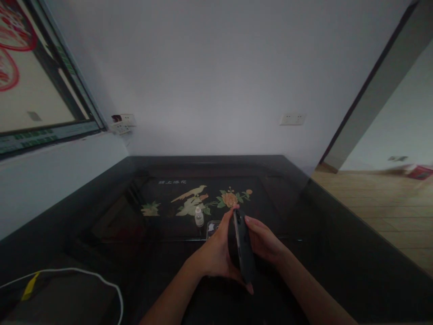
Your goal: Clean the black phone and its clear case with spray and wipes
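My left hand (216,255) and my right hand (264,241) both grip a dark smartphone (241,250), held edge-on above the dark table (101,212). Left fingers wrap its left face and lower end; right fingers press its other side. Just beyond the hands a small white bottle (199,217) stands upright on the table. Next to the bottle lies a small flat clear item (213,227), partly hidden by my left thumb.
The table top bears an inlaid bird and flower picture (199,198). A white cable (84,275) with a yellow tag curls at the lower left. Wall sockets (122,123) sit at the left corner, another socket (292,118) further right. Wooden floor (382,212) opens on the right.
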{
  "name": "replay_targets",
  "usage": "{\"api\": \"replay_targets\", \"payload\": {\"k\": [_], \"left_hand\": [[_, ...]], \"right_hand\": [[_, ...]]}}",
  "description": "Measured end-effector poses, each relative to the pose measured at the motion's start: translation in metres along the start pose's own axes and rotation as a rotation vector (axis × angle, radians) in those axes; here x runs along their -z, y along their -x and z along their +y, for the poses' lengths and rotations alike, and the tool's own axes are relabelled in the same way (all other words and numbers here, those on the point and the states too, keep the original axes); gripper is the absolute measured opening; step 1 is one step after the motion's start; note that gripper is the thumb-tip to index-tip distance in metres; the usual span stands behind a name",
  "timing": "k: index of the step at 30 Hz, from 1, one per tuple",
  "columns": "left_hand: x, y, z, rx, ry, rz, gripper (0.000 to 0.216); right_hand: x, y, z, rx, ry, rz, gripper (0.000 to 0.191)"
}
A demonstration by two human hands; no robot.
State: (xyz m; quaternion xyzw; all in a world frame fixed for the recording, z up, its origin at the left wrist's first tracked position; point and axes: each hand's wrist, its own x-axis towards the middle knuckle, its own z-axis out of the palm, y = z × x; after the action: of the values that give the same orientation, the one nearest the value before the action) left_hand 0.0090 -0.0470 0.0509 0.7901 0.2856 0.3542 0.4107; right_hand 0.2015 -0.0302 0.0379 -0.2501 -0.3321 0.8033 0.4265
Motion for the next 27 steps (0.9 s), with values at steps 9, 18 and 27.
{"api": "replay_targets", "payload": {"k": [9,18,27], "left_hand": [[-0.011,0.002,0.001,-0.138,-0.040,0.108,0.173],[-0.009,0.004,0.010,-0.133,-0.139,0.098,0.167],[0.003,0.002,0.022,-0.016,-0.312,-0.050,0.156]], "right_hand": [[-0.009,0.000,0.004,-0.007,-0.092,-0.025,0.028],[-0.005,-0.003,0.007,-0.018,-0.019,-0.050,0.030],[0.016,-0.008,-0.009,0.036,0.313,0.247,0.045]]}}
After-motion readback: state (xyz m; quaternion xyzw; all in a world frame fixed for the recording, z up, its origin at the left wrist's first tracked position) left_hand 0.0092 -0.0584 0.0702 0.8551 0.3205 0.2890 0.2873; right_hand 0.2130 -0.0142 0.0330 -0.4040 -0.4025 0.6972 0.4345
